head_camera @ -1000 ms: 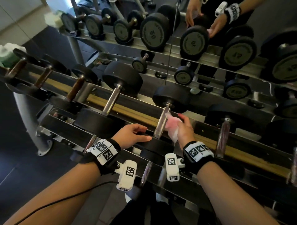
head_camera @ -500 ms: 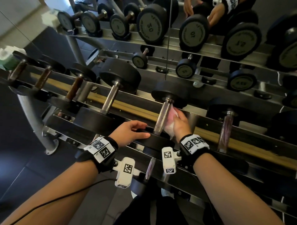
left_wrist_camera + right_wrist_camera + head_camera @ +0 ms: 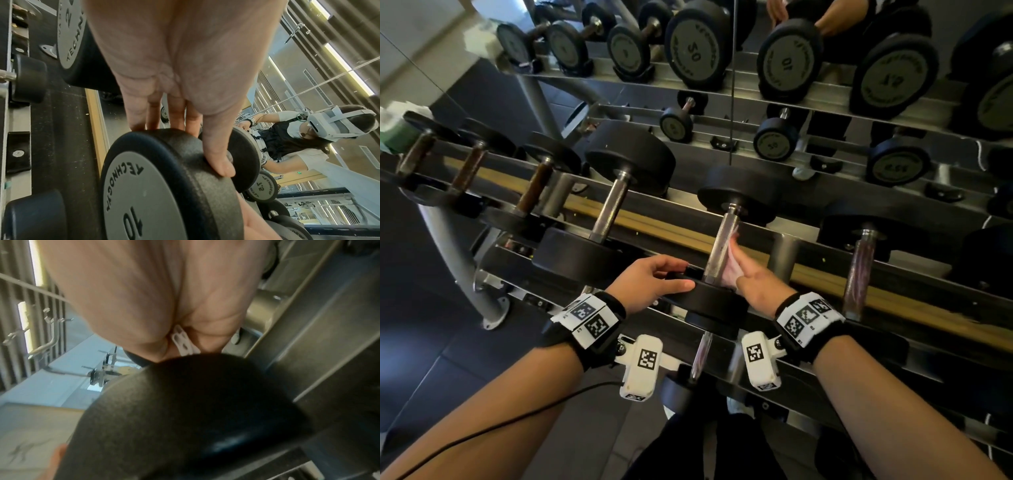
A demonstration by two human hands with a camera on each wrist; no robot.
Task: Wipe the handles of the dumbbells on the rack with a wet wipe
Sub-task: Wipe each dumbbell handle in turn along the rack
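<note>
A black dumbbell marked 10 lies across the rack's upper tier, its steel handle (image 3: 720, 240) running from the far head (image 3: 743, 192) to the near head (image 3: 705, 298). My left hand (image 3: 674, 274) grips the near head's rim, fingers over the top and thumb on the edge, as the left wrist view shows on the head (image 3: 144, 186). My right hand (image 3: 743, 270) holds a pale pink wet wipe (image 3: 731, 265) against the right side of the handle's lower half. In the right wrist view the wipe (image 3: 183, 342) peeks from under my palm above the head (image 3: 185, 410).
More dumbbells lie on the same tier, one to the left (image 3: 613, 209) and one to the right (image 3: 859, 274). Another handle (image 3: 700, 356) shows on the tier below. A mirror behind reflects the rack. A green and white pack (image 3: 397, 126) sits at the far left.
My right hand has slid the wipe down the handle toward the near head. My left hand has stayed on that head.
</note>
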